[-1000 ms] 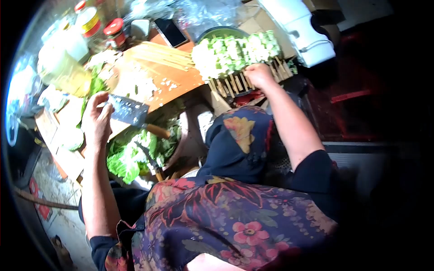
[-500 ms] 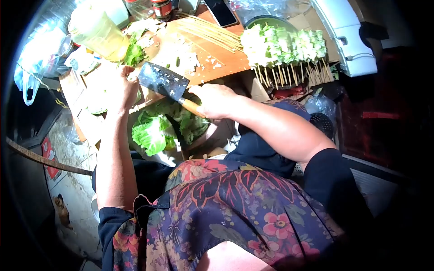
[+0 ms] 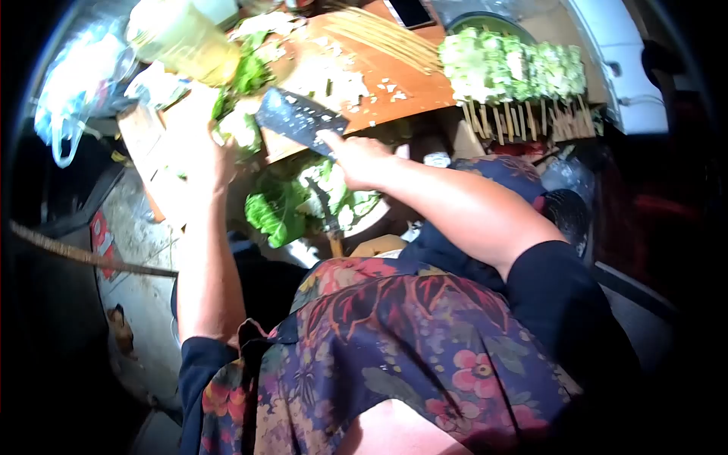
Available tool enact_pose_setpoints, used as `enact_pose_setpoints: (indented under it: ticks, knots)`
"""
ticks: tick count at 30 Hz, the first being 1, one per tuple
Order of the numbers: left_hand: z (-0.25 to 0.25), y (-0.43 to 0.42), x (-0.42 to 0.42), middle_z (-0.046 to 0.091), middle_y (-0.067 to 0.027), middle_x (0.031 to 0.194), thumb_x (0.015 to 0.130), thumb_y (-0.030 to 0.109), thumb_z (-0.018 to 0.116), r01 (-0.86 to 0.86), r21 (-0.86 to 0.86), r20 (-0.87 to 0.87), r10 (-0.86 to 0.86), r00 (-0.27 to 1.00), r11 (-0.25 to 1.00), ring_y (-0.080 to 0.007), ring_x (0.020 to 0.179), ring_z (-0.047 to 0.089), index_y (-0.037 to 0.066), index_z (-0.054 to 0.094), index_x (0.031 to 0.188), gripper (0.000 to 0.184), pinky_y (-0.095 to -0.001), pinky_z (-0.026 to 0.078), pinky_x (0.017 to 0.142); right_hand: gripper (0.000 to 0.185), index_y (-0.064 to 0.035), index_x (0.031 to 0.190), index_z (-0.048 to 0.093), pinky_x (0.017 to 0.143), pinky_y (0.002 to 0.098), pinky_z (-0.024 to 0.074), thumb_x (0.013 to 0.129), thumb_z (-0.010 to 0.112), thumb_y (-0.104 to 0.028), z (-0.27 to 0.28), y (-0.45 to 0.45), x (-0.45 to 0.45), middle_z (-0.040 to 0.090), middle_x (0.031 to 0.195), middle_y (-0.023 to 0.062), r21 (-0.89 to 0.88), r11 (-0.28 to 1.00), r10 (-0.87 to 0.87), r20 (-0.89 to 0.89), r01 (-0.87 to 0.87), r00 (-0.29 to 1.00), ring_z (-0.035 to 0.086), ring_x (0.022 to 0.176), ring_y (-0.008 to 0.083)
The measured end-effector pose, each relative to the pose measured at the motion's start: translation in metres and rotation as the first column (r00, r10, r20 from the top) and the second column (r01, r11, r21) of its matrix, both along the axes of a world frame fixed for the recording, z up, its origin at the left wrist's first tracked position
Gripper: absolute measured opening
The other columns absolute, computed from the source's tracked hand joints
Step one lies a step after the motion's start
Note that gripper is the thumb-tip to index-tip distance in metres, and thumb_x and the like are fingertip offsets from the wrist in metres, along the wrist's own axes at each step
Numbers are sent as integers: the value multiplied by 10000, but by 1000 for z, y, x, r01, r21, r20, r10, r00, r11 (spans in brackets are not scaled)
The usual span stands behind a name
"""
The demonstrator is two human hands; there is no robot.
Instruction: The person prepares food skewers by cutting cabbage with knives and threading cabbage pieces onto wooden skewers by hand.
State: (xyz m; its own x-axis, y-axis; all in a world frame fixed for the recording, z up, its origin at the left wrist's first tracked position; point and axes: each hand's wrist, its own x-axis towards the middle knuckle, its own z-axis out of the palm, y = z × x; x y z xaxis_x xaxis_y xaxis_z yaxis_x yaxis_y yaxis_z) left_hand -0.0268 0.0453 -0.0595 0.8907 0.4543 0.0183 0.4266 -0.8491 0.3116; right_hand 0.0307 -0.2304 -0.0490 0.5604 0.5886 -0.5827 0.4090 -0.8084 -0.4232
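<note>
1. A plastic bag (image 3: 72,106) sits well to the left of the cleaver (image 3: 297,120); a tall, yellowish container (image 3: 186,45) stands between the two, farther from the worker.
2. The left hand (image 3: 214,163), bleached by glare, is left of the cleaver and beside a cabbage piece (image 3: 243,135); whether its fingers are closed on the piece cannot be told.
3. Loose leaves (image 3: 277,208) lie below the cleaver, nearer the worker, with a second knife (image 3: 327,208) among them.
4. The cleaver's dark blade slants over the near edge of an orange tabletop (image 3: 421,91), just right of the cabbage piece.
5. The right hand (image 3: 360,161) is clamped around the cleaver's handle, index finger along the blade.
6. Bamboo sticks (image 3: 387,39) and a phone (image 3: 408,11) lie beyond the cleaver, to its right.
7. Leaf skewers (image 3: 512,67) stand in a row farther right of the cleaver, bare ends toward the worker.
</note>
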Motion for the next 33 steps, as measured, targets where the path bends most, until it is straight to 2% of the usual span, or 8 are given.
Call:
enact_pose_setpoints:
  ticks: [5,16,21,25,26,27,29,33]
  knots:
    - [-41,28,2,580,-217,1045,772,166,712,159,90,163,-172,971,983,-348,967,571,10,525,1168,464,-429,449,876,757,-72,1429,246,796,441,502,755,590,-82,15,-6,-1,645,1011,229,96,993,-67,-43,71,997,645,928,365]
    - [-79,77,24,560,-186,1066,724,84,731,-31,-204,-92,12,996,979,-281,965,560,-19,542,1112,444,-378,475,791,533,-3,1225,451,778,426,504,719,580,-113,51,-16,-13,630,901,222,390,884,-208,-165,257,964,640,870,364]
    - [-2,6,16,594,-117,1049,776,86,671,-349,-831,-299,182,937,433,-213,814,623,21,535,1214,463,-306,533,604,487,-32,1181,487,745,442,502,709,580,-106,50,-18,-16,627,843,223,482,845,-169,-172,232,971,640,819,378]
    - [-15,-31,12,592,-76,848,810,172,637,-380,-767,-222,342,913,516,-148,619,535,48,532,1225,446,-299,488,519,451,-17,1156,501,695,457,496,729,571,-143,41,-21,-21,626,801,231,600,757,-192,-171,256,966,638,764,389]
    - [-101,23,0,567,-59,765,827,203,614,-19,-608,109,108,988,793,-126,552,461,37,603,1124,341,-281,432,479,466,-15,1176,496,693,448,495,738,572,-156,44,-20,-24,629,812,229,578,765,-201,-206,285,958,640,763,384]
    - [-13,-29,15,608,-80,815,844,189,593,-329,-754,-246,220,944,568,-160,600,543,1,626,1059,287,-291,474,513,482,-13,1196,490,692,439,495,748,574,-169,47,-21,-26,633,824,228,555,771,-209,-243,312,947,641,762,379]
    - [-11,-41,15,627,-76,843,841,141,612,-288,-886,-166,332,929,363,-154,653,588,-17,604,1087,293,-304,543,594,509,-19,1236,473,686,420,495,768,581,-187,50,-22,-32,636,807,217,539,781,-216,-242,316,946,644,748,364]
    - [-4,-45,16,627,-36,947,931,239,541,-360,-835,-280,242,929,416,-169,845,624,107,578,1062,189,-381,551,705,493,-20,1258,447,649,397,502,801,562,-166,59,-24,-40,630,664,152,514,810,-150,-281,281,948,643,637,306]
